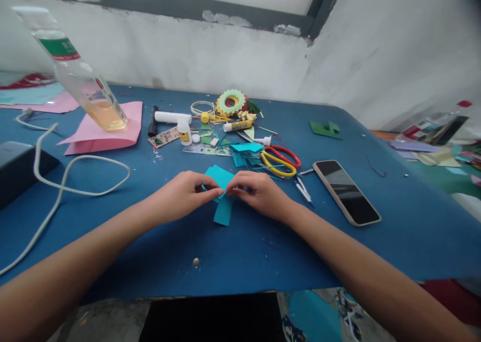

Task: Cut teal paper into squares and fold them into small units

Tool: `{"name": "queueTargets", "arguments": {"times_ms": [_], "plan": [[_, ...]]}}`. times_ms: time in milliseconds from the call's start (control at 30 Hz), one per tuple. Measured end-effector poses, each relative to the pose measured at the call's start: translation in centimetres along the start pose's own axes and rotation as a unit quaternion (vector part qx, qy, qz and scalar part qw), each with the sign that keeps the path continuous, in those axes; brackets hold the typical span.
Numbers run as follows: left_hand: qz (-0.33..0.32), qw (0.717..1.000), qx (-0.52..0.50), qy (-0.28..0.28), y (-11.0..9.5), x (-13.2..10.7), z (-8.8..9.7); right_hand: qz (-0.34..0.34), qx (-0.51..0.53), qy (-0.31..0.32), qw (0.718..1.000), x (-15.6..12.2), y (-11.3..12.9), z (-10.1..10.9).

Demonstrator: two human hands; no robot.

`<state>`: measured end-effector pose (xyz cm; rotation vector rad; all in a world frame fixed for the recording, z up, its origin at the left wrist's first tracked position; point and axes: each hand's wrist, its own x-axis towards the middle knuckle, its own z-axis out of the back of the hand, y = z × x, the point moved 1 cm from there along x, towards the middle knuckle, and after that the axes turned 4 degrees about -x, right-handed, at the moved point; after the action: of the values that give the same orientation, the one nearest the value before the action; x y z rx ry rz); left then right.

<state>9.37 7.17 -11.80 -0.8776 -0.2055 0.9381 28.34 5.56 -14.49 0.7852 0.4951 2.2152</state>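
Note:
A piece of teal paper (224, 209) lies on the blue table (394, 216) between my hands. My left hand (182, 194) pinches its left side, fingers closed on the sheet. My right hand (257, 191) pinches it from the right, fingertips meeting those of the left hand at the middle of the paper. Part of the sheet sticks up behind my fingers and part hangs down toward me.
Red and yellow scissors (280, 160) and a phone (346, 191) lie to the right. Behind are teal scraps (246, 149), glue tubes (184, 131), a paper ring (232, 101), a green scrap (325, 129). A bottle (80, 81) stands on pink paper (112, 131); a white cable (67, 179) loops left.

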Motion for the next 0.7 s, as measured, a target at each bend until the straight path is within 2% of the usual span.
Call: {"name": "queueTargets", "arguments": {"times_ms": [133,233,333,433,500,700], "plan": [[0.049,0.991,-0.110,0.053,-0.3,-0.1,-0.2,-0.011,-0.014,-0.036,0.999,-0.1,0.8,0.1],[0.082,0.983,-0.158,0.033,-0.3,-0.1,-0.4,-0.049,-0.034,-0.074,0.995,-0.2,1.6,0.1],[0.125,0.973,-0.192,0.000,-0.4,-0.1,-0.6,-0.124,-0.013,-0.095,0.988,-0.2,2.4,0.1],[0.135,0.968,-0.208,-0.031,-0.6,-0.2,-0.6,-0.207,0.050,-0.057,0.975,-0.3,3.0,0.1],[0.128,0.968,-0.212,-0.043,-0.7,-0.3,-0.7,-0.239,0.090,-0.029,0.966,-0.3,3.2,0.0],[0.099,0.962,-0.255,-0.009,-0.7,-0.2,-1.2,-0.288,0.218,-0.004,0.933,-0.2,2.9,-0.3]]}}
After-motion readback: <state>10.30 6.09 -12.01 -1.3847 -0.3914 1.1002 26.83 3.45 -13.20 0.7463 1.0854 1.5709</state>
